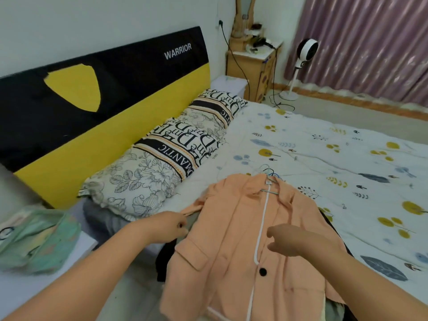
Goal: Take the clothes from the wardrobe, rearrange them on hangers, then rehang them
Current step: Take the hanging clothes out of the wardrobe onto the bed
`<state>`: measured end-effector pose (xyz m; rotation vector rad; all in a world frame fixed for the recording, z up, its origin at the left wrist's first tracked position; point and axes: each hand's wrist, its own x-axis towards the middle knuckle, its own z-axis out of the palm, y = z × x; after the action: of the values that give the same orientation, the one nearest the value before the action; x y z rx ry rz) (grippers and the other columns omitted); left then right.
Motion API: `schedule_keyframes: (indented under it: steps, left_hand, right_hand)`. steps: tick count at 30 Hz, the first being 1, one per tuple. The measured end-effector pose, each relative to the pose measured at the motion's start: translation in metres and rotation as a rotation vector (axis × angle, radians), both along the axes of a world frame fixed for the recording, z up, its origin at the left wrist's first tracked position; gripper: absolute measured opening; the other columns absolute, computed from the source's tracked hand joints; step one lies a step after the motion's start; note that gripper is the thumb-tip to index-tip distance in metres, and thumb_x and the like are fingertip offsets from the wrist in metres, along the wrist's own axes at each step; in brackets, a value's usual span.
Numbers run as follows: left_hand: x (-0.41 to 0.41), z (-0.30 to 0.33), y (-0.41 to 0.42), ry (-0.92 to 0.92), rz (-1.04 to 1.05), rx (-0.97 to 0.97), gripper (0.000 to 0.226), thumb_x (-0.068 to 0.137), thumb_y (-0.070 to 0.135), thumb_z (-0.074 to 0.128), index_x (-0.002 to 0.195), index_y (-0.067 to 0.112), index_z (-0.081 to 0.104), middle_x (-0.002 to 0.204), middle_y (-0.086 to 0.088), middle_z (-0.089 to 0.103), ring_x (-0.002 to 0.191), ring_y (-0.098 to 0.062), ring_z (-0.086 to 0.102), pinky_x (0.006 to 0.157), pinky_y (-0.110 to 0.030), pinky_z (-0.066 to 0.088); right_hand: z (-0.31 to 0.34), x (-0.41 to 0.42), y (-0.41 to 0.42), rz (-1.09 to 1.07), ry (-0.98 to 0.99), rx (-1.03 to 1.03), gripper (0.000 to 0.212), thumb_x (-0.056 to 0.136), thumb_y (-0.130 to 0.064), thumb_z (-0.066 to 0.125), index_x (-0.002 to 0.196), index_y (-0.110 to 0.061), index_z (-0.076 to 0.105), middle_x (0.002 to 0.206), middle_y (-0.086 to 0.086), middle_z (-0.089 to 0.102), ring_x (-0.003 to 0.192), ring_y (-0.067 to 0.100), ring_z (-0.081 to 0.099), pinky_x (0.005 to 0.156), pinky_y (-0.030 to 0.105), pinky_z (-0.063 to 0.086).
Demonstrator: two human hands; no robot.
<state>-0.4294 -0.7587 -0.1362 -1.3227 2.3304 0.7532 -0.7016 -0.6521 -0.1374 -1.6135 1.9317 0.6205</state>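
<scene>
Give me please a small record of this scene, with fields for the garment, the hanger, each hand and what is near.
garment: peach jacket, lying flat on the bed, front closed with a black button
hanger: hanger, at the collar, hook lying on the sheet
left hand: left hand, fingers pinch the jacket's sleeve edge
right hand: right hand, over the jacket front, loosely curled, holding nothing
nearby: patterned pillows; dark clothes under the jacket

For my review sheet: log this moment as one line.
stage: arranging on bed | item: peach blazer lying flat, hanger at collar | left hand: pinching sleeve edge | right hand: over front, holding nothing
</scene>
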Motion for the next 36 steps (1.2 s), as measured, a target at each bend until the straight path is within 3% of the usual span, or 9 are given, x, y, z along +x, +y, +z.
schedule_keyframes:
  steps: [3, 11, 15, 24, 27, 30, 32, 36]
  left_hand:
    - [0.024, 0.014, 0.019, 0.015, 0.110, -0.035, 0.036, 0.094, 0.033, 0.046, 0.126, 0.016, 0.052, 0.127, -0.004, 0.056, 0.113, -0.019, 0.052, 0.086, -0.022, 0.037]
    - [0.058, 0.038, 0.092, 0.042, 0.395, -0.055, 0.036, 0.095, 0.030, 0.045, 0.127, 0.013, 0.051, 0.126, -0.007, 0.057, 0.108, -0.019, 0.054, 0.087, -0.025, 0.040]
    - [0.063, 0.042, 0.143, 0.013, 0.509, -0.053, 0.040, 0.097, 0.032, 0.043, 0.131, 0.012, 0.048, 0.131, -0.005, 0.053, 0.118, -0.019, 0.050, 0.090, -0.023, 0.037]
    - [0.131, 0.044, 0.267, -0.014, 0.786, 0.018, 0.044, 0.098, 0.035, 0.041, 0.136, 0.013, 0.044, 0.140, -0.005, 0.046, 0.126, -0.018, 0.044, 0.101, -0.023, 0.033]
    - [0.169, 0.046, 0.310, 0.001, 0.905, 0.015, 0.040, 0.097, 0.031, 0.042, 0.129, 0.009, 0.049, 0.134, -0.008, 0.051, 0.121, -0.019, 0.049, 0.096, -0.023, 0.037]
    - [0.211, 0.046, 0.359, 0.013, 1.014, 0.017, 0.042, 0.097, 0.032, 0.042, 0.134, 0.011, 0.045, 0.137, -0.007, 0.048, 0.123, -0.019, 0.048, 0.098, -0.023, 0.037]
    - [0.243, 0.047, 0.395, -0.003, 1.084, 0.018, 0.046, 0.097, 0.036, 0.042, 0.138, 0.015, 0.040, 0.141, -0.005, 0.046, 0.126, -0.018, 0.046, 0.101, -0.023, 0.035]
    - [0.306, 0.052, 0.469, -0.037, 1.210, 0.008, 0.046, 0.098, 0.036, 0.040, 0.139, 0.015, 0.039, 0.143, -0.005, 0.042, 0.129, -0.018, 0.043, 0.104, -0.024, 0.033]
  right_hand:
    - [0.017, 0.012, 0.001, 0.070, 0.014, -0.002, 0.045, 0.099, -0.032, 0.040, 0.139, -0.010, 0.038, 0.141, 0.008, 0.044, 0.127, 0.025, 0.043, 0.100, 0.032, 0.038]
    - [0.048, 0.041, -0.007, 0.355, -0.007, -0.097, 0.043, 0.099, -0.030, 0.040, 0.137, -0.009, 0.039, 0.138, 0.010, 0.047, 0.124, 0.027, 0.045, 0.099, 0.033, 0.039]
    - [0.052, 0.063, 0.005, 0.522, -0.043, -0.101, 0.046, 0.099, -0.030, 0.041, 0.140, -0.011, 0.037, 0.142, 0.009, 0.043, 0.129, 0.025, 0.041, 0.100, 0.031, 0.036]
    - [0.057, 0.167, 0.045, 0.888, -0.105, -0.121, 0.043, 0.096, -0.030, 0.045, 0.136, -0.014, 0.046, 0.135, 0.009, 0.052, 0.123, 0.027, 0.049, 0.098, 0.033, 0.040]
    - [0.055, 0.216, 0.066, 0.994, -0.098, -0.099, 0.039, 0.095, -0.026, 0.045, 0.130, -0.010, 0.050, 0.130, 0.012, 0.054, 0.118, 0.029, 0.052, 0.089, 0.033, 0.043]
    - [0.053, 0.272, 0.093, 1.086, -0.097, -0.094, 0.033, 0.093, -0.023, 0.045, 0.122, -0.007, 0.053, 0.127, 0.013, 0.055, 0.114, 0.029, 0.054, 0.077, 0.028, 0.037]
    - [0.052, 0.314, 0.115, 1.143, -0.126, -0.101, 0.035, 0.093, -0.024, 0.045, 0.123, -0.008, 0.052, 0.130, 0.013, 0.053, 0.117, 0.028, 0.052, 0.080, 0.029, 0.038]
    - [0.053, 0.395, 0.163, 1.241, -0.177, -0.096, 0.044, 0.094, -0.030, 0.046, 0.134, -0.013, 0.044, 0.140, 0.011, 0.046, 0.126, 0.029, 0.046, 0.102, 0.035, 0.039]
